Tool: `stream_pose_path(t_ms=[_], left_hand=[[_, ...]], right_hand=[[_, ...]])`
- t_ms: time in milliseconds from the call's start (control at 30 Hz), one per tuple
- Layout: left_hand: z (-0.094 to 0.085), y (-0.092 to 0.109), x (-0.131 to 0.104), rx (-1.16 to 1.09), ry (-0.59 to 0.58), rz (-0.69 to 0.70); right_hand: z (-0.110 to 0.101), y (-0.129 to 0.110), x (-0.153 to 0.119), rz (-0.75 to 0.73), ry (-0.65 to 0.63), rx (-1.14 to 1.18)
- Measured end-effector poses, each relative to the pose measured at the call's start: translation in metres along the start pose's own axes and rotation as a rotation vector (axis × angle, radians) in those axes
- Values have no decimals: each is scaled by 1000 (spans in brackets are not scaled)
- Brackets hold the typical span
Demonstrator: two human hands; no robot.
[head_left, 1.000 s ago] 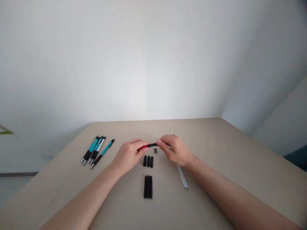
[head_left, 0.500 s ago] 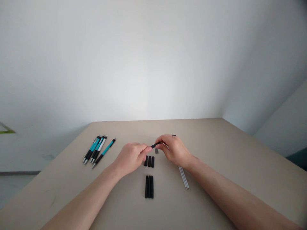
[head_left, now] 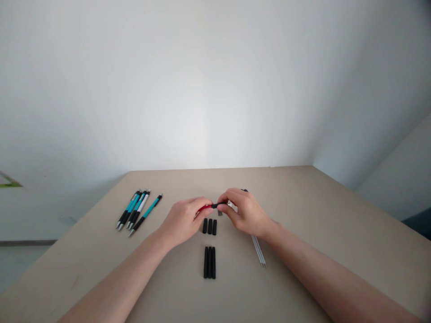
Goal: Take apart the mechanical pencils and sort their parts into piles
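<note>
Left grip (head_left: 184, 220) and right grip (head_left: 246, 211), which partly hides white refills (head_left: 258, 251), pinch a pen (head_left: 214, 206) near black tubes (head_left: 210, 227).

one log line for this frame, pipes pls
left hand: pinching red part | right hand: pinching black part | nearby: three short black tubes, three long black tubes

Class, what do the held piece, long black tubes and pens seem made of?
Held red and black piece: probably plastic, given its solid colours; too small to judge its finish.
Long black tubes: perhaps plastic or rubber, matte, with little shine.
Pens: likely smooth plastic barrels, evenly coloured; silvery tips may be metal.
</note>
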State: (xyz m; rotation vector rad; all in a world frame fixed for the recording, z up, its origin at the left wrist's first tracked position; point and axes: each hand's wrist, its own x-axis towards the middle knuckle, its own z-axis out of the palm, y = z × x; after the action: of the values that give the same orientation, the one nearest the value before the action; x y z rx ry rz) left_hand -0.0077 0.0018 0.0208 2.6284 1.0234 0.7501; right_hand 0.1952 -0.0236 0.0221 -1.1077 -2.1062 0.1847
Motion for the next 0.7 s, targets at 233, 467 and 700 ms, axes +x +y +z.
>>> stream_pose_path(t_ms=[233,467,700], left_hand=[[0,0,1,-7,10,16],[0,0,1,2,30,-7],[0,0,1,-20,28,2]], right_hand=[[-1,-1,0,31,-60,-34],[-1,1,-1,38,-64,-4],[-1,1,-2,21,-14,-11]])
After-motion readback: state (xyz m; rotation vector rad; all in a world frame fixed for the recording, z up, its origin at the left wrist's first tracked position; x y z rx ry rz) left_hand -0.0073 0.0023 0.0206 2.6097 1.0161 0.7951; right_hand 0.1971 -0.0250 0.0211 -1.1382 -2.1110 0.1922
